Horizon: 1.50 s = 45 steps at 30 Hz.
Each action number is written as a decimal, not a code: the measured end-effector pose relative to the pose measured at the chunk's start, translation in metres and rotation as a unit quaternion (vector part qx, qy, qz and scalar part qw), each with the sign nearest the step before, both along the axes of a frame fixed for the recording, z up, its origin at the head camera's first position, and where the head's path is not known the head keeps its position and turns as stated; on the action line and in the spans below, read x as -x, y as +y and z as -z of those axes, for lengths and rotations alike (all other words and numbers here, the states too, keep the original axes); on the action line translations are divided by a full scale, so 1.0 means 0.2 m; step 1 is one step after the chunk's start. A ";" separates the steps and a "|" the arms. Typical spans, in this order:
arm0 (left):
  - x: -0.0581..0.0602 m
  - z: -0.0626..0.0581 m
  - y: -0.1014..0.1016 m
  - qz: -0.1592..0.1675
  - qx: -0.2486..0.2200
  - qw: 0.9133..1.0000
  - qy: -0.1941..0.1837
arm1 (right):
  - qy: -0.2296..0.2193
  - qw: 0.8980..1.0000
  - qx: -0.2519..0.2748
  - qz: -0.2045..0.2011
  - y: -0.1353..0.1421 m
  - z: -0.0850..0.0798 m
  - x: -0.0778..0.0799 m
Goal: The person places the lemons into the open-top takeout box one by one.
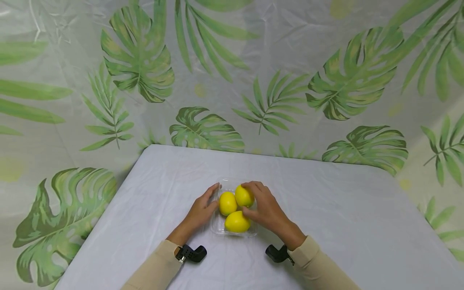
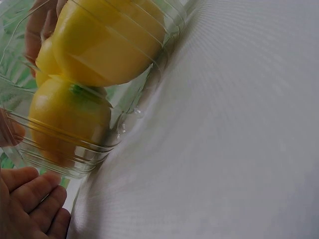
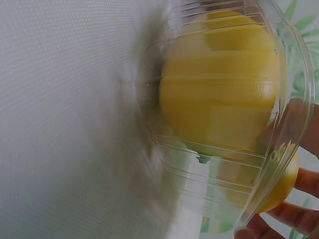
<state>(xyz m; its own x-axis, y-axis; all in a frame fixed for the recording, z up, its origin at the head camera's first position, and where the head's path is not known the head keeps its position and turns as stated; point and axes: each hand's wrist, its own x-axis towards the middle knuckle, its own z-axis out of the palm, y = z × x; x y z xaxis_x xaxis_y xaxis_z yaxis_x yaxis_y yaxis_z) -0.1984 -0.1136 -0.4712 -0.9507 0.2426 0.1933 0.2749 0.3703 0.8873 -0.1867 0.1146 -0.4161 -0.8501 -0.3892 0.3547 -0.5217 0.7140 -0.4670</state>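
A clear plastic container (image 1: 219, 226) holds three yellow lemons: a left one (image 1: 227, 204), a back-right one (image 1: 244, 196) and a front one (image 1: 237, 222). My left hand (image 1: 201, 209) lies along the container's left side, fingers extended and thumb near the rim. In the left wrist view those fingers (image 2: 39, 201) are fairly straight beside the plastic wall. Over the right rim, my right hand (image 1: 266, 205) grips the back-right lemon between its thumb and fingers. The right wrist view shows fingers (image 3: 309, 183) around that lemon (image 3: 281, 186), with the front lemon (image 3: 219, 84) behind the ribbed wall.
A white cloth (image 1: 348, 225) covers the table under the container. Behind it hangs a pale sheet (image 1: 275, 44) printed with green leaves. Black wrist cameras sit on both wrists, the left one (image 1: 192, 253) and the right one (image 1: 277, 253).
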 end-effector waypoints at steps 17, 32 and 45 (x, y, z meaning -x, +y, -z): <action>0.02 0.01 0.00 -0.009 0.009 1.000 0.001 | -0.005 1.000 0.000 -0.003 0.00 0.00 0.01; 0.02 0.04 0.01 -0.005 0.004 1.000 0.001 | -0.006 1.000 0.004 0.013 0.03 0.01 0.02; 0.02 0.02 0.01 -0.015 0.024 1.000 -0.005 | -0.001 1.000 0.018 0.015 0.07 -0.02 0.01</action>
